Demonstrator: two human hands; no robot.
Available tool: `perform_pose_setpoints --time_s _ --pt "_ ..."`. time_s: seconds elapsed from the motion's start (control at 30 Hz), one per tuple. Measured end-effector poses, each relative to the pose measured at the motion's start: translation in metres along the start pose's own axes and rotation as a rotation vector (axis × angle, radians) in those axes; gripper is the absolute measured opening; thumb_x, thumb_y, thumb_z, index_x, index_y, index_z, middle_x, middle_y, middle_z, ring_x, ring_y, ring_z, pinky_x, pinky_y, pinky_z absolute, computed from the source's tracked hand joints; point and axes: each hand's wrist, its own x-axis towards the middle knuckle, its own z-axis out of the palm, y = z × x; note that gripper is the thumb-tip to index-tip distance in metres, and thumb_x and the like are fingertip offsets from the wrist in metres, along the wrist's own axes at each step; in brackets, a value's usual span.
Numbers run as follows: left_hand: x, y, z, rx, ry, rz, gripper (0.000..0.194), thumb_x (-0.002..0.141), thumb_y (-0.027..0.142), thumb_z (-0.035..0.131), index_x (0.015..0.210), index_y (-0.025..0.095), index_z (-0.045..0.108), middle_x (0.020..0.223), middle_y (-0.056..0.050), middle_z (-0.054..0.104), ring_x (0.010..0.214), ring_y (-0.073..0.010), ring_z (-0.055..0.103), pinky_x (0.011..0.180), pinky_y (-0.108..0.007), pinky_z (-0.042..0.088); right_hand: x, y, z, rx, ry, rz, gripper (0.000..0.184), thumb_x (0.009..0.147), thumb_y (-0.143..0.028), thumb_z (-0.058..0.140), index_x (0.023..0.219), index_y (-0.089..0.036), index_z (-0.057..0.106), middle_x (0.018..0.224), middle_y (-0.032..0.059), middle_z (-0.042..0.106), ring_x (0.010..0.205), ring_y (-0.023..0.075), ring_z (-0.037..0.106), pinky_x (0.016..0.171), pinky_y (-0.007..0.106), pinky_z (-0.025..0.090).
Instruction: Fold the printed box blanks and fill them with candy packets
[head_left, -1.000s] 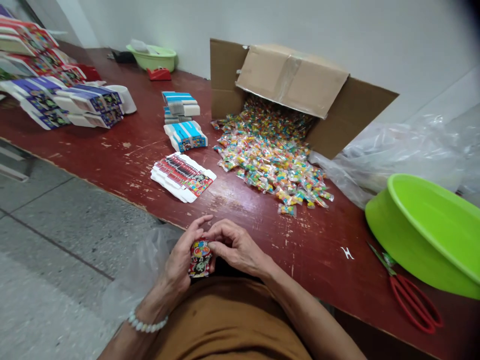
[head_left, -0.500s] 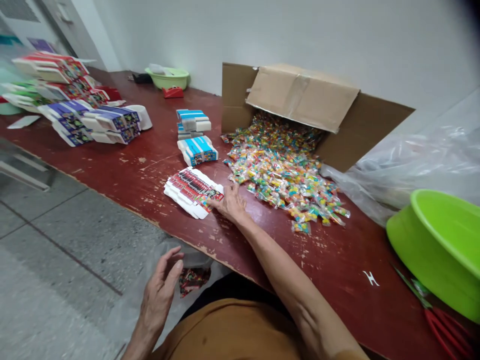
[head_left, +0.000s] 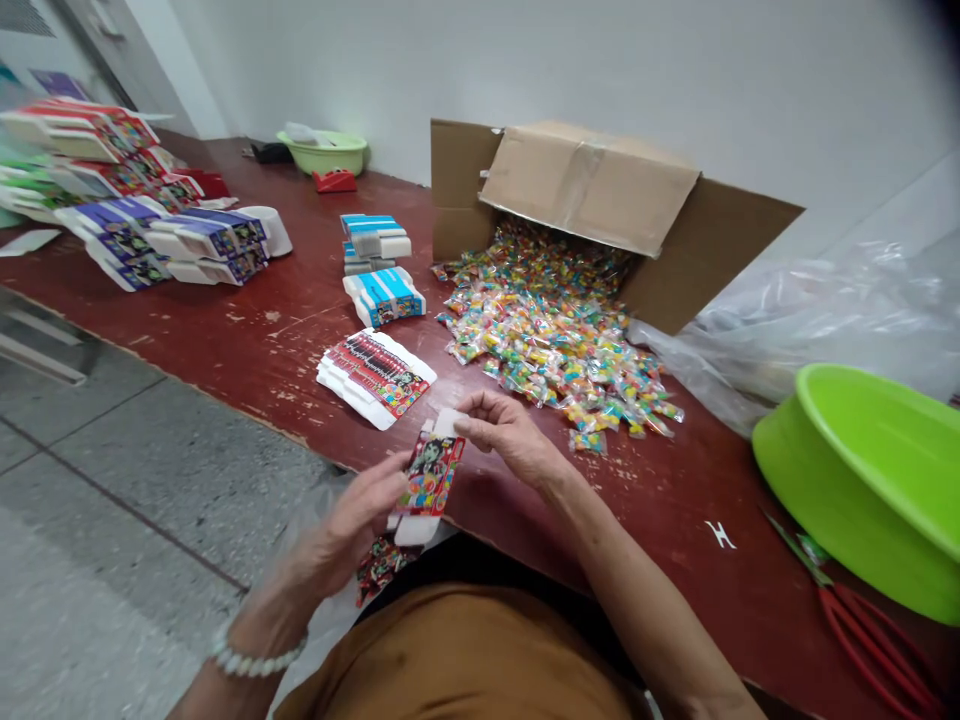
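Both my hands hold one flat red printed carton blank (head_left: 431, 474) above the table's near edge. My right hand (head_left: 506, 437) pinches its white top flap. My left hand (head_left: 352, 520) grips its lower end, a bead bracelet on the wrist. A stack of the same red flat blanks (head_left: 375, 374) lies on the red table (head_left: 247, 330) just beyond. Below my hands, a clear plastic bag (head_left: 300, 530) hangs at the table edge with a folded red box (head_left: 379, 567) inside it.
A tipped cardboard box (head_left: 600, 200) spills a heap of small colourful candy packets (head_left: 547, 330). Blue blanks (head_left: 382, 295) and stacks of purple and red cartons (head_left: 150, 235) lie to the left. A green basin (head_left: 870, 480), red scissors (head_left: 877, 640) and crumpled clear plastic (head_left: 810, 310) are at right.
My right hand took one flat blank from the red stack and brought it back. My left hand, open half a second ago, now grips the blank's lower end. The earlier folded box lies in the bag.
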Motion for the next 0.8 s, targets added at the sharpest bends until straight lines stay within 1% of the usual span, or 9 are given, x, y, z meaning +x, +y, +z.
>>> perform_pose_setpoints --time_s 0.03,0.1,0.17,0.33,0.43,0.53,0.6,0.7,0.8 --pt "0.000 -0.002 0.007 -0.089 -0.139 -0.098 0.058 0.076 0.057 0.078 0.116 0.015 0.072 0.112 -0.016 0.078 0.100 -0.0338 0.074 0.086 -0.041 0.057 -0.006 -0.002 0.003 0.013 -0.038 0.009 0.038 0.070 -0.045 0.085 0.085 -0.018 0.063 0.072 -0.0037 0.061 0.061 0.0087 0.051 0.059 0.023 0.041" --pt "-0.002 -0.006 0.020 -0.214 -0.323 -0.182 0.055 0.074 0.052 0.082 0.113 0.014 0.074 0.096 -0.014 0.080 0.086 -0.0311 0.077 0.080 -0.039 0.058 -0.013 -0.004 0.008 0.038 -0.089 0.026 0.036 0.072 -0.044 0.085 0.087 -0.018 0.064 0.077 -0.0026 0.064 0.065 0.0089 0.054 0.062 0.023 0.043" --pt "-0.004 -0.009 0.029 -0.265 -0.372 -0.168 0.052 0.072 0.048 0.085 0.110 0.014 0.075 0.084 -0.010 0.079 0.075 -0.0273 0.077 0.077 -0.038 0.059 -0.016 -0.004 0.011 0.060 -0.107 0.022 0.035 0.073 -0.043 0.085 0.088 -0.018 0.065 0.079 -0.0028 0.064 0.065 0.0084 0.053 0.063 0.022 0.043" --pt "-0.008 -0.007 0.036 -0.175 -0.210 -0.106 0.040 0.070 0.043 0.089 0.095 0.015 0.075 0.068 -0.003 0.074 0.060 -0.0215 0.075 0.077 -0.037 0.060 -0.018 -0.004 0.014 0.090 -0.096 -0.020 0.036 0.076 -0.046 0.083 0.094 -0.019 0.067 0.079 -0.0026 0.064 0.063 0.0083 0.052 0.061 0.022 0.043" --pt "-0.008 -0.005 0.038 -0.098 -0.056 -0.066 0.032 0.072 0.041 0.088 0.084 0.014 0.073 0.066 -0.005 0.075 0.056 -0.0195 0.073 0.064 -0.030 0.059 -0.025 -0.006 0.017 0.125 -0.068 -0.004 0.044 0.075 -0.047 0.084 0.106 -0.021 0.067 0.088 -0.0008 0.067 0.067 0.0087 0.056 0.061 0.021 0.046" --pt "-0.006 -0.006 0.040 -0.087 0.059 -0.043 0.035 0.070 0.041 0.090 0.083 0.015 0.071 0.066 -0.005 0.076 0.052 -0.0198 0.072 0.053 -0.027 0.057 -0.036 -0.004 0.024 0.195 -0.114 0.101 0.052 0.071 -0.045 0.087 0.111 -0.022 0.063 0.090 0.0007 0.069 0.063 0.0102 0.059 0.058 0.023 0.048" --pt "-0.002 -0.009 0.042 -0.104 0.107 -0.037 0.038 0.067 0.042 0.092 0.085 0.015 0.071 0.065 -0.004 0.076 0.051 -0.0196 0.071 0.052 -0.027 0.057 -0.042 0.001 0.031 0.210 -0.135 0.194 0.045 0.075 -0.050 0.082 0.103 -0.020 0.063 0.074 -0.0012 0.065 0.051 0.0106 0.054 0.049 0.024 0.045" --pt "0.002 -0.012 0.044 -0.097 0.166 0.009 0.043 0.065 0.043 0.093 0.088 0.014 0.071 0.073 -0.004 0.078 0.062 -0.0175 0.073 0.062 -0.025 0.060 -0.044 0.010 0.036 0.059 0.032 0.161 0.033 0.082 -0.049 0.073 0.086 -0.018 0.062 0.059 -0.0044 0.056 0.047 0.0094 0.048 0.048 0.023 0.040" --pt "0.003 -0.013 0.046 -0.044 0.247 0.122 0.051 0.069 0.042 0.090 0.105 0.016 0.066 0.092 -0.005 0.080 0.081 -0.0185 0.076 0.074 -0.025 0.062 -0.040 0.014 0.032 -0.213 0.230 -0.015 0.025 0.085 -0.041 0.067 0.078 -0.017 0.065 0.071 -0.0015 0.061 0.061 0.0100 0.052 0.058 0.023 0.042"
